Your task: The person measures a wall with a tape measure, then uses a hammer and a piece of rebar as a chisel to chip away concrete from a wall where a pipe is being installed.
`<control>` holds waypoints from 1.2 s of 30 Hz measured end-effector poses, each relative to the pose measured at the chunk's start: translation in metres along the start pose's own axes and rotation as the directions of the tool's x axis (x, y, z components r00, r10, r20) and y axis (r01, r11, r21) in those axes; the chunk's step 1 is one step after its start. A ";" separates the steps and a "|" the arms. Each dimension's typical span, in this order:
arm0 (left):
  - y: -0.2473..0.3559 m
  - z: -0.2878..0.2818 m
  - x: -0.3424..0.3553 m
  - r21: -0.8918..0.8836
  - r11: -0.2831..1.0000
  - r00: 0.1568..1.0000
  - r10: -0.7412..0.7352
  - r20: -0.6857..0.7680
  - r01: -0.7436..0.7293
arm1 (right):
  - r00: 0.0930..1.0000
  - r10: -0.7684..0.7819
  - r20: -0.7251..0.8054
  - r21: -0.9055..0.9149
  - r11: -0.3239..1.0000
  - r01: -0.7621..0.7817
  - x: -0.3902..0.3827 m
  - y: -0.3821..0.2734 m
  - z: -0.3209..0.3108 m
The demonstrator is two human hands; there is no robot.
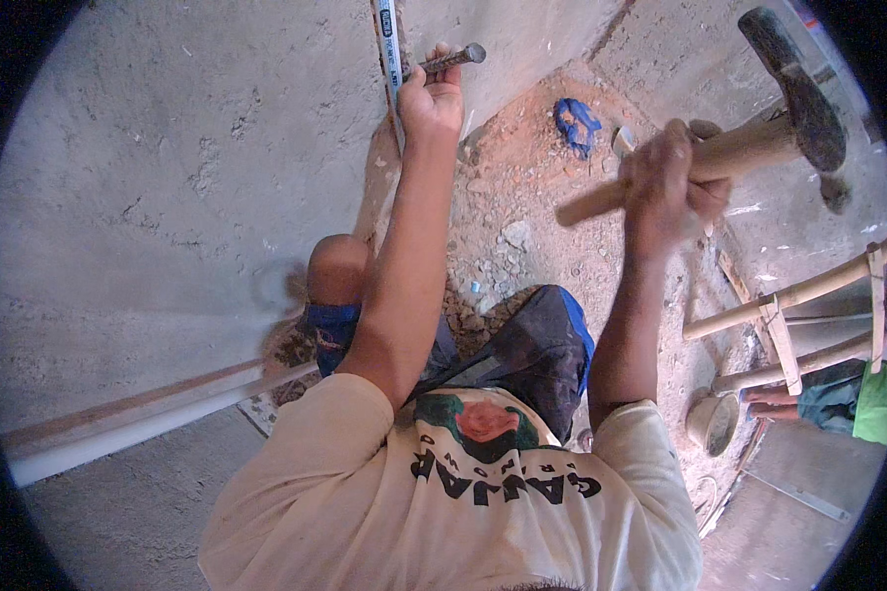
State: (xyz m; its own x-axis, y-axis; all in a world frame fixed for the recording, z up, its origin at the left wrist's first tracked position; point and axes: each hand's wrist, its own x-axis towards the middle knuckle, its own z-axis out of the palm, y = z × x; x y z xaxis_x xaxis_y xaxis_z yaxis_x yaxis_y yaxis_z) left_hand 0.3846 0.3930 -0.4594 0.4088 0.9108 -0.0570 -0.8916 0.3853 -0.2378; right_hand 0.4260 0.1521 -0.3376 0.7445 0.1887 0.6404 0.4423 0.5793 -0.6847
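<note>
My left hand (435,94) is closed around a metal chisel (453,61). The chisel's rounded head sticks out to the right of my fingers, while its far end is hidden by the hand and cannot be made out. Right beside it, a white pipe (388,44) runs along a groove in the grey wall (207,177). My right hand (668,187), slightly blurred, grips the wooden handle of a hammer (749,150). The dark steel hammer head is raised up at the right, well apart from the chisel.
Rubble (508,236) covers the floor in front of my knees, with a blue bundle (576,126) farther off. At right are a wooden ladder (808,289), a bucket (712,424) and a person in green (875,402). Another white pipe (148,419) lies low along the left wall.
</note>
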 end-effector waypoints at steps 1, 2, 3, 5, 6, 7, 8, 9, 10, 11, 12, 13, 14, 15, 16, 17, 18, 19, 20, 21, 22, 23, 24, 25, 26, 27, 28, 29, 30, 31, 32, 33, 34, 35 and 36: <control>-0.003 0.001 -0.002 0.024 0.999 1.000 0.021 0.005 -0.021 | 0.998 -0.043 0.055 -0.088 0.995 0.048 -0.001 0.017 -0.002; -0.006 0.001 -0.001 0.010 1.000 1.000 0.006 0.005 -0.006 | 1.000 0.015 0.021 -0.166 0.986 -0.011 -0.009 0.035 0.001; -0.002 0.001 0.002 0.006 1.000 1.000 0.008 0.014 -0.008 | 0.974 0.136 0.183 -0.406 0.912 -0.051 -0.018 0.047 0.007; 0.003 -0.008 0.008 -0.016 1.000 0.999 -0.021 -0.026 0.021 | 0.801 0.355 0.482 -0.775 0.599 0.201 -0.034 0.067 0.017; 0.013 -0.013 0.016 -0.031 0.999 0.998 -0.036 -0.053 0.034 | 0.786 0.375 0.492 -0.740 0.656 0.150 -0.031 0.063 0.018; 0.018 -0.017 0.024 -0.048 0.998 0.995 -0.051 -0.080 0.047 | 0.770 0.393 0.503 -0.700 0.707 0.096 -0.027 0.055 0.017; 0.013 -0.012 0.025 -0.024 1.000 0.999 -0.006 -0.035 0.006 | 0.750 0.405 0.523 -0.655 0.754 0.049 -0.018 0.054 0.013; 0.013 -0.010 0.018 0.005 0.999 0.999 0.047 -0.011 -0.047 | 0.800 0.299 0.519 -0.596 0.798 0.089 -0.012 0.047 0.013; 0.014 -0.008 0.011 0.035 0.994 0.995 0.100 0.013 -0.100 | 0.839 0.282 0.466 -0.578 0.814 0.048 -0.003 0.034 0.014; 0.016 -0.005 0.013 -0.036 0.998 0.998 0.055 -0.004 -0.055 | 0.883 0.215 0.417 -0.531 0.846 0.046 0.007 0.019 0.020; 0.019 -0.007 0.013 -0.030 0.998 0.998 0.063 0.024 -0.062 | 0.919 0.148 0.367 -0.482 0.875 0.052 0.017 0.006 0.027; 0.018 -0.011 0.010 -0.022 0.998 0.997 0.061 0.045 -0.060 | 0.953 0.043 0.300 -0.422 0.902 0.092 0.025 -0.003 0.034; 0.015 -0.011 0.011 -0.018 0.999 0.996 0.053 0.078 -0.052 | 0.962 -0.034 0.269 -0.428 0.891 0.152 0.027 0.000 0.036; 0.015 -0.012 0.008 -0.035 0.999 0.997 0.011 0.082 -0.009 | 0.965 -0.110 0.238 -0.443 0.872 0.209 0.028 0.003 0.038; 0.013 -0.010 0.008 -0.033 0.999 0.998 0.007 0.060 -0.005 | 0.955 -0.146 0.258 -0.518 0.813 0.264 0.017 0.021 0.035; 0.011 -0.011 0.006 -0.031 1.000 0.999 0.007 0.034 -0.006 | 0.943 -0.174 0.283 -0.587 0.746 0.314 0.000 0.040 0.031; 0.009 -0.015 0.003 -0.025 1.000 1.000 0.003 0.000 -0.003 | 0.908 -0.097 0.407 -0.653 0.665 0.363 -0.021 0.058 0.024; 0.006 -0.022 -0.002 -0.011 1.000 1.000 -0.019 -0.017 0.019 | 0.811 0.183 0.555 -0.735 0.564 0.376 -0.033 0.083 0.013; 0.012 -0.028 0.000 0.009 1.000 1.000 -0.023 -0.017 0.023 | 0.797 0.247 0.551 -0.722 0.621 0.306 -0.035 0.077 0.012; 0.013 -0.024 0.004 0.026 0.999 1.000 -0.031 -0.006 0.031 | 0.780 0.297 0.551 -0.702 0.671 0.240 -0.030 0.067 0.008; 0.014 -0.020 0.008 0.018 1.000 1.000 -0.020 0.014 0.020 | 0.758 0.345 0.553 -0.680 0.713 0.172 -0.022 0.060 0.006; 0.015 -0.026 0.003 0.009 1.000 1.000 -0.010 0.008 0.010 | 0.753 0.392 0.528 -0.677 0.730 0.095 -0.015 0.057 -0.003; 0.018 -0.026 0.003 0.004 1.000 1.000 0.010 0.013 -0.010 | 0.802 0.306 0.513 -0.636 0.763 0.115 -0.007 0.048 -0.002; 0.020 -0.025 0.006 -0.010 1.000 0.999 -0.010 0.049 0.011 | 0.843 0.219 0.490 -0.594 0.793 0.139 0.003 0.036 0.003; 0.022 -0.025 0.006 -0.011 1.000 0.997 0.015 0.079 -0.014 | 0.878 0.150 0.454 -0.559 0.815 0.150 0.013 0.016 0.012; 0.019 -0.023 0.005 -0.012 0.999 0.994 0.034 0.107 -0.033 | 0.909 0.081 0.408 -0.529 0.833 0.163 0.020 0.002 0.019; 0.017 -0.021 0.004 -0.014 0.999 0.989 0.047 0.139 -0.045 | 0.936 0.012 0.352 -0.459 0.874 0.161 0.025 0.004 0.023; 0.017 -0.020 0.005 -0.044 0.999 0.996 -0.005 0.087 0.009 | 0.956 -0.059 0.289 -0.389 0.905 0.173 0.035 0.009 0.029; 0.016 -0.018 0.006 -0.054 0.999 0.998 -0.003 0.065 0.006 | 0.966 -0.101 0.239 -0.329 0.927 0.178 0.032 0.013 0.035; 0.014 -0.016 0.006 -0.064 0.998 0.999 0.000 0.044 0.003 | 0.973 -0.141 0.185 -0.269 0.945 0.188 0.028 0.017 0.039; 0.016 -0.014 0.006 -0.073 0.997 1.000 0.010 0.023 -0.009 | 0.952 -0.169 0.256 -0.447 0.852 0.272 0.013 0.030 0.041; 0.018 -0.016 0.006 -0.080 0.997 0.999 0.007 0.039 -0.004 | 0.927 -0.180 0.329 -0.601 0.718 0.352 -0.005 0.047 0.037; 0.015 -0.019 0.006 -0.092 0.996 0.999 -0.011 0.051 0.016 | 0.870 0.077 0.487 -0.680 0.658 0.322 -0.023 0.073 0.026; 0.012 -0.015 0.007 -0.100 0.994 0.997 -0.025 0.077 0.033 | 0.782 0.331 0.528 -0.750 0.614 0.246 -0.032 0.079 0.028; 0.010 -0.013 0.006 -0.063 0.998 0.999 0.003 0.046 0.000 | 0.775 0.333 0.537 -0.720 0.659 0.217 -0.025 0.080 0.021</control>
State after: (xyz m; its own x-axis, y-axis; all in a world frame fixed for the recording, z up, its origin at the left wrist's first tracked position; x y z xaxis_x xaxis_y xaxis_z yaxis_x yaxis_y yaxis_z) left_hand 0.3808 0.3998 -0.4743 0.3966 0.9179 -0.0132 -0.8776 0.3749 -0.2988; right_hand 0.4317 0.2106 -0.4012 0.4553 0.7651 0.4554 0.8129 -0.1486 -0.5631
